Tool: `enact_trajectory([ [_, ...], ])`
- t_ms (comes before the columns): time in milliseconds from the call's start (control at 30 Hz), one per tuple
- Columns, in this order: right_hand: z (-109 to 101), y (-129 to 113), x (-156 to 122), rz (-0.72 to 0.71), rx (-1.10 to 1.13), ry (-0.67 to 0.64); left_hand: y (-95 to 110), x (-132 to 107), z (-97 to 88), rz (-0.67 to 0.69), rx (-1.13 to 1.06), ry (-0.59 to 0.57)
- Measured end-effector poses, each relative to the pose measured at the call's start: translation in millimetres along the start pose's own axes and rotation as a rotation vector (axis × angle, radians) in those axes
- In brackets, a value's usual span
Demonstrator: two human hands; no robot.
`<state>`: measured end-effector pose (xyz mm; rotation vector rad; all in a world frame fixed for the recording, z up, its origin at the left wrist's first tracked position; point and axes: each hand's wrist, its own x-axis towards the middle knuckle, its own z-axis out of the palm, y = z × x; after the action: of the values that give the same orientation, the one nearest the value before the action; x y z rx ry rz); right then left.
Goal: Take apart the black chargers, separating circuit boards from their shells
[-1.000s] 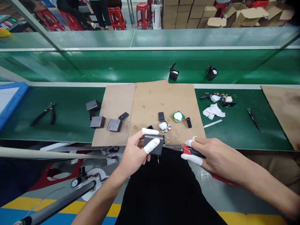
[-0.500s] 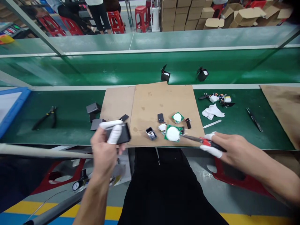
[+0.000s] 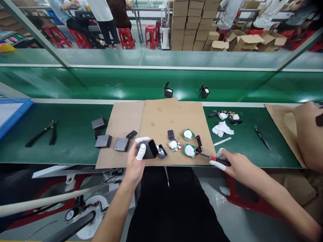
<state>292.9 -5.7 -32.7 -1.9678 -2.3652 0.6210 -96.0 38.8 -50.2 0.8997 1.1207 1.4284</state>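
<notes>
My left hand (image 3: 136, 164), white finger cots on its fingers, grips a black box-shaped housing (image 3: 150, 149) whose open end faces right. My right hand (image 3: 233, 163), also with finger cots, pinches black-and-red tweezers (image 3: 208, 156). Their tips touch the edge of a green circuit board with a white round pad (image 3: 189, 150), close over the cardboard (image 3: 153, 117). Behind it lies another such circuit board (image 3: 188, 134), with small black parts (image 3: 199, 143) beside the two. Nearby are a small board with a white patch (image 3: 173, 145), a small open case (image 3: 162, 152) and a small black cover (image 3: 171, 135).
Grey housings (image 3: 121, 144) and pliers (image 3: 41, 133) lie at the left. To the right are white tissue (image 3: 222, 128), a white strip (image 3: 222, 141), wired parts (image 3: 227, 116) and a pen-like tool (image 3: 262, 137). A co-worker's arm (image 3: 309, 134) reaches in at the far right.
My left hand has moved right with the black housing, uncovering a grey housing on the cardboard. The tweezers and the circuit board have shifted slightly; the board now appears lower and flatter. A co-worker's arm has come into view.
</notes>
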Motion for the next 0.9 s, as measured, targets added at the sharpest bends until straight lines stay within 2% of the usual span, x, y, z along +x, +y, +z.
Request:
enact_trajectory([
  [100, 0, 1, 3, 0.018, -0.079, 0.047, -3, -1, -6.3, -0.068, -0.091, -0.053],
  [267, -4, -3, 15, -0.106, -0.184, 0.200, 0, -12, -18.2, -0.022, -0.039, -0.214],
  [400, -3, -2, 23, -0.096, -0.084, 0.137, 5, -15, -31.8, 0.038, -0.030, -0.304],
  [533, 6, 8, 30, -0.063, -0.060, 0.099, 21, -11, -36.3, 0.125, -0.070, -0.333],
  [667, 16, 16, 40, -0.004, -0.063, 0.100, 42, -6, -34.7, 0.238, -0.035, -0.319],
  [767, 19, 14, 42, 0.035, -0.013, 0.118, 49, -6, -37.2, 0.298, -0.031, -0.256],
  [833, 17, 12, 40, 0.054, 0.043, 0.212, 47, -6, -42.0, 0.317, -0.063, -0.190],
  [900, 12, 9, 37, 0.062, 0.086, 0.389, 46, -2, -48.5, 0.314, -0.090, -0.112],
])
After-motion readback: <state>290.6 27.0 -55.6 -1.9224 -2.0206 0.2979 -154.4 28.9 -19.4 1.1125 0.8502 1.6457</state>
